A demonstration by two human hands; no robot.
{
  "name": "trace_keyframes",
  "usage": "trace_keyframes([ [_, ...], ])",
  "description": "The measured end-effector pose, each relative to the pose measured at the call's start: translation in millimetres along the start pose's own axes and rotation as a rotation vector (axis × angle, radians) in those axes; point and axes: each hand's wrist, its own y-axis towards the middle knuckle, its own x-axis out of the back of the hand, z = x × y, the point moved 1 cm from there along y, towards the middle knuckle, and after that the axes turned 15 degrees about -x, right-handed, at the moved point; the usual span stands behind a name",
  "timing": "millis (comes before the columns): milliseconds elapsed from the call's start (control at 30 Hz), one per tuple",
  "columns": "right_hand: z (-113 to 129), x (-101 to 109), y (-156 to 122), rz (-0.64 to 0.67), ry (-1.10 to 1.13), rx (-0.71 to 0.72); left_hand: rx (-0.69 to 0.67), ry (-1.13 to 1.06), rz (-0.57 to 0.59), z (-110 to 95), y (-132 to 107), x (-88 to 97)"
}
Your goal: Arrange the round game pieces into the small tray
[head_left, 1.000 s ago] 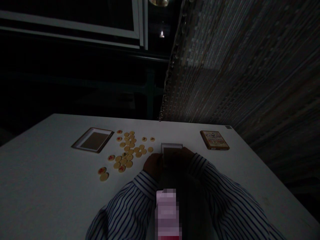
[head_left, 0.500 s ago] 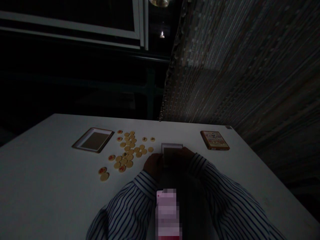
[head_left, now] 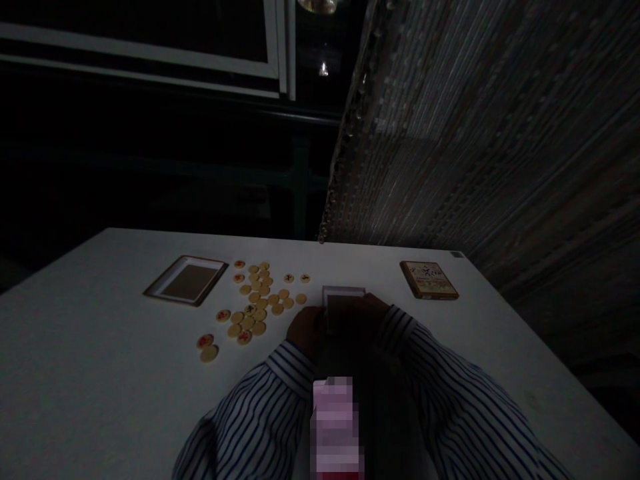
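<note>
A small shallow open box [head_left: 344,291] with pale walls and a brown floor lies on the table in front of me. My left hand [head_left: 305,327] is closed at its left side, fingers against the wall. My right hand [head_left: 371,309] grips the right side, its fingertips reaching over the wall and mostly lost in shadow. Left of the box, several round wooden Chinese chess pieces [head_left: 259,315] lie loosely spread, most of them blank side up. A few show red characters, such as the piece [head_left: 244,337] at the near edge of the group, or black ones.
A second open tray [head_left: 165,301] with a brown rim lies at the left of the white table [head_left: 125,373]. At the right is a closed box [head_left: 429,279] with printed characters. A lit phone [head_left: 336,427], blurred out, is close to me between my forearms. A string curtain [head_left: 400,167] hangs behind.
</note>
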Motion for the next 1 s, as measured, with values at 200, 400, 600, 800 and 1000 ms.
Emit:
trace_keyframes([
  [200,-16.7,-7.8,2.4,0.098,-0.047,-0.072,0.046,-0.043,-0.104,-5.1,-1.3,4.2],
  [400,-27.7,-2.0,0.0,0.033,-0.068,-0.076,0.062,-0.055,-0.264,-0.9,-0.2,17.9],
  [600,-23.5,4.9,-2.8,-0.004,-0.074,-0.106,0.133,0.008,-0.353,11.2,-1.6,52.1],
  [800,-14.2,4.5,6.2,-0.077,-0.083,-0.121,0.135,0.13,-0.375,27.7,-2.3,79.9],
  [1000,3.5,0.5,32.6,-0.097,-0.074,-0.095,0.06,0.211,-0.285,39.0,-5.8,69.7],
])
